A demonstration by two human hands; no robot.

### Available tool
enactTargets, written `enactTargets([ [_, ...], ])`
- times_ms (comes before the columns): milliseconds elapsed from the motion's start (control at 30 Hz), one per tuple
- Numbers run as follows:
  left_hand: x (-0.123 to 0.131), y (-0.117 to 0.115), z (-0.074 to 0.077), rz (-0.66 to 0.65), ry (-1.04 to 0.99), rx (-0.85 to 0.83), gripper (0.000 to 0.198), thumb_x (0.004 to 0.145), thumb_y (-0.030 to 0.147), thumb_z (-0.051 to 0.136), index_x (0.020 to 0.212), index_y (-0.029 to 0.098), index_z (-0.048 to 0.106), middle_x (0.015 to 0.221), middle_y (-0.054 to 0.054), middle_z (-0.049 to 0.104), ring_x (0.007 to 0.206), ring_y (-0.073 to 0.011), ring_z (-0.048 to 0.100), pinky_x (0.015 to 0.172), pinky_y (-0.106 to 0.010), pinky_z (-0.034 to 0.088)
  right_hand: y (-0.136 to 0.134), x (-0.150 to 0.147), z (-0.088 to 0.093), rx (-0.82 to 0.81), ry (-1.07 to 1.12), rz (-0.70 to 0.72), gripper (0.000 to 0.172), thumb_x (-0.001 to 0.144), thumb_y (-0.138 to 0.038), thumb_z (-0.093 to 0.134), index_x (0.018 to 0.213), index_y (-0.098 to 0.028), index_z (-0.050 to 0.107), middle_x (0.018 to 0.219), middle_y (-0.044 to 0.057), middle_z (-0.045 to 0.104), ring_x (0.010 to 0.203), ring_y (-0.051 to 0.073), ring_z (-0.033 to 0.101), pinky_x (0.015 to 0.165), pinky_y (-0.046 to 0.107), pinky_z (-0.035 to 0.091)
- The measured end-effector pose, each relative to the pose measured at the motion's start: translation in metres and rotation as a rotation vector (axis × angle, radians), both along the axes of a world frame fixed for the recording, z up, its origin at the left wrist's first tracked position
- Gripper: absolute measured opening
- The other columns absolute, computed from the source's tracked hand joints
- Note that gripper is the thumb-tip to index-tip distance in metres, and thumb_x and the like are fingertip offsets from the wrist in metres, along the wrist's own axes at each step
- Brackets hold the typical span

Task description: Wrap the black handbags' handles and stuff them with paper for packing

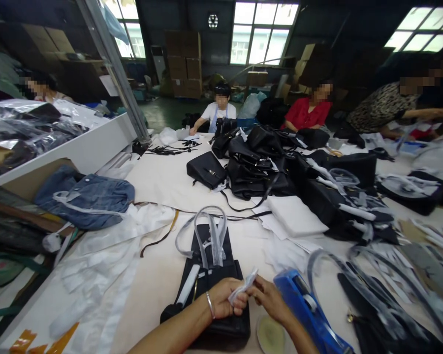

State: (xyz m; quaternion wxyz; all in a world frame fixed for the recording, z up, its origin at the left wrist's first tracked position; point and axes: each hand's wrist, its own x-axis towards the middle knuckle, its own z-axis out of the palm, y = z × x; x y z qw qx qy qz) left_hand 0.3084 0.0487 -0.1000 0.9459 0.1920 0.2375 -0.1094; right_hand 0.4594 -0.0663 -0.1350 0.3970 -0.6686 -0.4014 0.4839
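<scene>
My left hand (223,298) and my right hand (268,297) meet near the bottom middle, both pinching a thin strip of white wrapping (243,286) between their fingers. A silver bangle circles my left wrist. Under my hands lies a black handbag (206,285) on the table, its handles wrapped in pale film and standing up above it. A blue tape dispenser (306,309) lies just right of my right hand. A round yellowish pad (270,335) lies below my right hand.
A pile of black handbags (258,162) fills the table's middle. A stack of white sheets (295,216) lies beside it, and a denim bag (84,196) at left. More wrapped bags (387,295) lie at right. Several people sit at the far side.
</scene>
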Motion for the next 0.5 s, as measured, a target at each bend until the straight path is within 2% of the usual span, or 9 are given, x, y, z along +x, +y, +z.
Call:
enactTargets([
  [67, 0.001, -0.005, -0.010, 0.031, 0.034, 0.056, 0.017, 0.073, 0.029, 0.058, 0.080, 0.014, 0.055, 0.054, 0.005, 0.043, 0.038, -0.0040, 0.033, 0.041, -0.019, 0.030, 0.013, 0.030, 0.002, -0.080, -0.209, 0.071, 0.022, 0.081, -0.036, 0.046, 0.088, -0.020, 0.059, 0.069, -0.001, 0.060, 0.055, 0.013, 0.053, 0.055, 0.024, 0.040],
  [133, 0.004, -0.014, -0.022, 0.069, 0.110, 0.161, 0.018, 0.070, 0.032, 0.059, 0.074, 0.016, 0.051, 0.052, 0.004, 0.046, 0.036, -0.0063, 0.037, 0.040, -0.021, 0.034, 0.039, 0.053, 0.004, -0.132, -0.441, -0.015, 0.027, 0.083, -0.037, 0.042, 0.094, -0.019, 0.058, 0.071, 0.001, 0.062, 0.062, 0.016, 0.058, 0.062, 0.027, 0.043],
  [200, 0.010, -0.025, -0.034, 0.109, 0.191, 0.254, 0.023, 0.069, 0.037, 0.058, 0.071, 0.017, 0.048, 0.050, 0.003, 0.048, 0.035, -0.0089, 0.040, 0.038, -0.024, 0.036, 0.078, 0.059, 0.004, -0.153, -0.570, -0.120, 0.037, 0.085, -0.043, 0.040, 0.106, -0.017, 0.054, 0.077, 0.005, 0.065, 0.072, 0.019, 0.061, 0.070, 0.030, 0.044],
  [300, 0.021, -0.039, -0.048, 0.144, 0.260, 0.330, 0.031, 0.071, 0.048, 0.056, 0.073, 0.018, 0.049, 0.047, 0.002, 0.049, 0.034, -0.0122, 0.043, 0.038, -0.027, 0.038, 0.150, 0.033, 0.003, -0.212, -0.570, -0.107, 0.065, 0.081, -0.054, 0.046, 0.130, -0.013, 0.036, 0.098, 0.012, 0.065, 0.092, 0.024, 0.061, 0.082, 0.034, 0.043],
  [367, 0.025, -0.043, -0.052, 0.131, 0.261, 0.405, 0.035, 0.073, 0.052, 0.053, 0.074, 0.018, 0.053, 0.046, 0.000, 0.051, 0.037, -0.0155, 0.048, 0.042, -0.030, 0.041, 0.195, 0.003, 0.001, -0.265, -0.618, -0.085, 0.082, 0.076, -0.058, 0.052, 0.137, -0.012, 0.024, 0.117, 0.019, 0.056, 0.106, 0.028, 0.056, 0.087, 0.039, 0.041],
  [433, 0.019, -0.035, -0.050, 0.117, 0.230, 0.552, 0.035, 0.075, 0.052, 0.052, 0.073, 0.017, 0.057, 0.048, -0.003, 0.055, 0.045, -0.0202, 0.055, 0.048, -0.034, 0.044, 0.230, -0.024, -0.003, -0.265, -0.717, -0.071, 0.089, 0.073, -0.057, 0.056, 0.140, -0.012, 0.019, 0.131, 0.024, 0.043, 0.117, 0.034, 0.047, 0.090, 0.045, 0.038],
  [500, -0.001, -0.011, -0.042, 0.161, 0.209, 0.802, 0.033, 0.078, 0.049, 0.051, 0.074, 0.018, 0.061, 0.059, -0.008, 0.062, 0.062, -0.0253, 0.061, 0.060, -0.039, 0.047, 0.251, -0.042, -0.009, -0.250, -0.811, -0.060, 0.090, 0.073, -0.052, 0.059, 0.141, -0.012, 0.016, 0.134, 0.025, 0.038, 0.121, 0.038, 0.041, 0.090, 0.050, 0.036],
])
